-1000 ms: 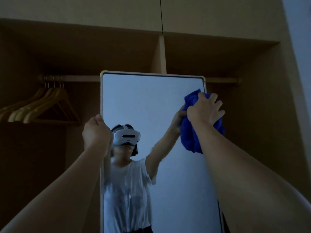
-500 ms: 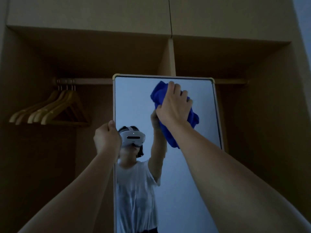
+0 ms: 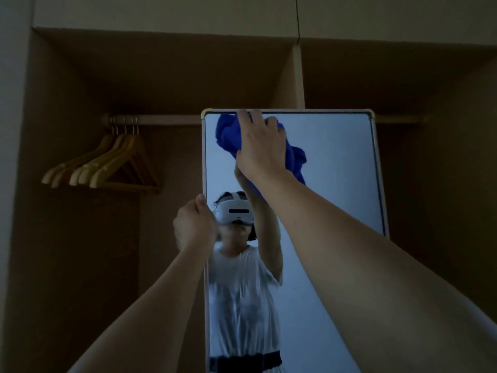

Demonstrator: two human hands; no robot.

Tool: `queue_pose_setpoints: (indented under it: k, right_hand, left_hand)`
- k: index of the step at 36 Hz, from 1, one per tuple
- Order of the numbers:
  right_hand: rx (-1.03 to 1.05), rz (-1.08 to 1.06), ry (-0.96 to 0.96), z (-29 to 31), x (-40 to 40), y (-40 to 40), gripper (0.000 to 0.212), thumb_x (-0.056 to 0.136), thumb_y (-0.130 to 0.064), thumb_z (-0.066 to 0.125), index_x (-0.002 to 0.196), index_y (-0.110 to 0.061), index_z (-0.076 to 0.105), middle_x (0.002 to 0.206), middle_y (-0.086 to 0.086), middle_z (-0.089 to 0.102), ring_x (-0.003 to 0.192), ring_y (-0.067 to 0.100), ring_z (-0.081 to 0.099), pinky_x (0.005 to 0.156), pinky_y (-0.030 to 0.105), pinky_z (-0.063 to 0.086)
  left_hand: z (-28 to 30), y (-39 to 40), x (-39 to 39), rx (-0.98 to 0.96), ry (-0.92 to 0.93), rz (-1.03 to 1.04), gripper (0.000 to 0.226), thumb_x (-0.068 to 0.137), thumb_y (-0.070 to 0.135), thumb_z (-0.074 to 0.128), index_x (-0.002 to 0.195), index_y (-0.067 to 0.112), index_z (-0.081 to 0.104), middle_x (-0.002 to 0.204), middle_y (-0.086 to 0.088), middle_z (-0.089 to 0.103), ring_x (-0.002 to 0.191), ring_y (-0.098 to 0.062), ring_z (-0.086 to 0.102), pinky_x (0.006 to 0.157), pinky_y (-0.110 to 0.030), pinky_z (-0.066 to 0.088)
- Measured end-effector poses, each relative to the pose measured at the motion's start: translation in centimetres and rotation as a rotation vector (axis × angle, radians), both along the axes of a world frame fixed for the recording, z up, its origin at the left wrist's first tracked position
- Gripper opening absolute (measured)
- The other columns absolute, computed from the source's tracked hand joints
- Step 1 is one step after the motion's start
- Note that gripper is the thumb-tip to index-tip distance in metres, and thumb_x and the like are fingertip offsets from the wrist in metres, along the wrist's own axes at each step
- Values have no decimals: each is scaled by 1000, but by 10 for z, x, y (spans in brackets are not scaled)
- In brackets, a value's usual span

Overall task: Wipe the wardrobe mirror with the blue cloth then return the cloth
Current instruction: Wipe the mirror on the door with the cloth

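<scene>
A tall mirror (image 3: 336, 168) with a pale frame stands inside an open wooden wardrobe. My right hand (image 3: 262, 148) presses a bunched blue cloth (image 3: 228, 135) against the glass near the mirror's top left corner. The cloth spills out on both sides of the hand. My left hand (image 3: 193, 224) grips the mirror's left edge about halfway up the visible frame. The glass reflects a person in a white shirt with a headset.
Several wooden hangers (image 3: 102, 165) hang from a rail (image 3: 161, 120) on the left of the wardrobe. A vertical divider (image 3: 298, 76) splits the upper shelf behind the mirror. The wardrobe interior is dark on both sides.
My right hand has swept the blue cloth leftward across the top of the mirror, from the right edge to near the top left corner. My left hand stays on the left edge.
</scene>
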State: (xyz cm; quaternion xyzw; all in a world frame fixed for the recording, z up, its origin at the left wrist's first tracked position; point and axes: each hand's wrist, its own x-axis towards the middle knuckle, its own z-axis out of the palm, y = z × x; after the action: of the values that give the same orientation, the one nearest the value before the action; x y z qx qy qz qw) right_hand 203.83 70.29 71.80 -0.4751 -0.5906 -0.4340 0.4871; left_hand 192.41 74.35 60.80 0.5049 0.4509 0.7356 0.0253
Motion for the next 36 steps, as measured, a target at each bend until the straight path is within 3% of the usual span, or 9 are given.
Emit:
queue_pose_setpoints:
  k: [4,8,11,18,25,31,36]
  right_hand:
    - [32,20,-86,-5,-27,0,58,80,-13,69,132,-13,42,131,7,50,115,30,51,94,42,40]
    - [22,41,-222,-25,-40,3,46,87,-11,58,131,-13,45,143,9,39,119,30,45,98,41,36]
    - [30,62,-234,-43,-40,3,47,86,-9,60,131,-12,48,147,13,30,118,31,45,98,41,37]
    - [-15,49,-282,-82,-33,5,49,86,-12,59,134,-12,46,137,10,42,117,29,45,98,39,35]
    - [-23,112,-262,-115,-27,3,46,80,-8,63,124,-10,54,126,8,53,112,30,49,95,41,37]
    - [-25,150,-255,-140,-20,3,43,79,-7,63,122,-7,59,119,10,60,109,32,55,93,43,42]
    - [81,148,-260,-170,-13,9,46,72,-12,71,117,-9,64,111,7,66,102,28,61,89,40,50]
  left_hand:
    - [-1,-2,-1,-6,5,-19,40,101,34,34,68,19,51,68,-2,54,64,-14,53,52,-28,34]
    - [-6,-5,-2,-24,-35,-94,40,100,33,35,68,18,52,70,-5,57,67,-20,57,65,-34,45]
    - [-14,-4,-3,-43,-71,-130,42,100,31,34,67,13,54,68,-7,58,66,-22,57,63,-34,44]
    - [-40,-1,-5,-91,-112,-188,41,98,25,36,65,11,56,66,-5,58,64,-19,55,61,-31,43]
    - [-42,-1,-5,-96,-172,-270,37,98,25,36,67,15,55,68,-6,57,64,-20,54,65,-36,45]
    - [-44,-3,-3,-106,-194,-312,22,87,12,42,71,16,57,71,-9,62,67,-26,59,68,-40,51]
    - [-43,3,-7,-178,-227,-307,25,88,2,40,71,17,50,73,-7,57,69,-23,58,63,-32,47]
